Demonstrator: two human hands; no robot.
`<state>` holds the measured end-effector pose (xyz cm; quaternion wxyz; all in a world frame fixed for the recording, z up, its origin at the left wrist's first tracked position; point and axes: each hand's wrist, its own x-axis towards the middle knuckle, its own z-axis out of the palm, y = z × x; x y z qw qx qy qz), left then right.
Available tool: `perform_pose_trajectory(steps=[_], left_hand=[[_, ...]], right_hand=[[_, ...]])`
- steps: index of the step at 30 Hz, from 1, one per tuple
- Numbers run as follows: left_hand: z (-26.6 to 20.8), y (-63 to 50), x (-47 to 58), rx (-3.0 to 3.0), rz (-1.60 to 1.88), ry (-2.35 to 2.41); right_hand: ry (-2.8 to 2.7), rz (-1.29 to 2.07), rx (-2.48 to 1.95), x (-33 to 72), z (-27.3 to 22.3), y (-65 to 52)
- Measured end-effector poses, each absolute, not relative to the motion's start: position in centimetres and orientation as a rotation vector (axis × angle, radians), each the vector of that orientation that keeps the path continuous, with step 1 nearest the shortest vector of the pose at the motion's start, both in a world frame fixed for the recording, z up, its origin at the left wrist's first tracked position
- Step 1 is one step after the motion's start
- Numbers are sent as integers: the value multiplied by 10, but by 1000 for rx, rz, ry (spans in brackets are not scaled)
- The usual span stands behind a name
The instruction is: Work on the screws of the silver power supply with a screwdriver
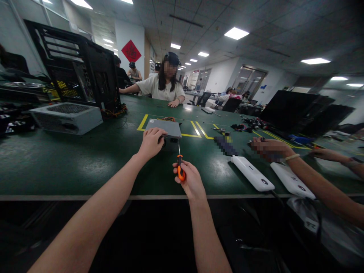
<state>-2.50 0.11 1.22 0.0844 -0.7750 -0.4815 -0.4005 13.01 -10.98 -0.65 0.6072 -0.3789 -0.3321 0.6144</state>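
Note:
A grey computer power supply [167, 127] lies on the green tabletop in front of me, its socket side facing me. My left hand [152, 142] grips its near left corner, with the fingers closed over the edge. An orange and black screwdriver [181, 170] is held in my right hand [190, 178], the fingers wrapped round its handle. Its thin shaft points up and away from me, and the tip is at the near right corner of the power supply, beside the socket. Whether it sits in a screw is too small to tell. Brown and orange wires [170, 119] lie behind the box.
A second power supply [68, 117] and an open black computer case [99, 72] stand at the left. Two white power banks [253, 174] [292, 180] and a dark phone-like slab lie right. A co-worker's hand [269, 148] is there; another person [167, 81] sits opposite.

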Motion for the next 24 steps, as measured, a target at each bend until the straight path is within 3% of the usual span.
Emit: perform_pose_trajectory(steps=[7,24], left_hand=[[13,0,-25,-2322,-1194,-1449],[14,-2,-25,-2308,-1187,-1436]], right_hand=[[-344,1769,-603,130,3,-103],[-167,1837,-514,123,1,-104]])
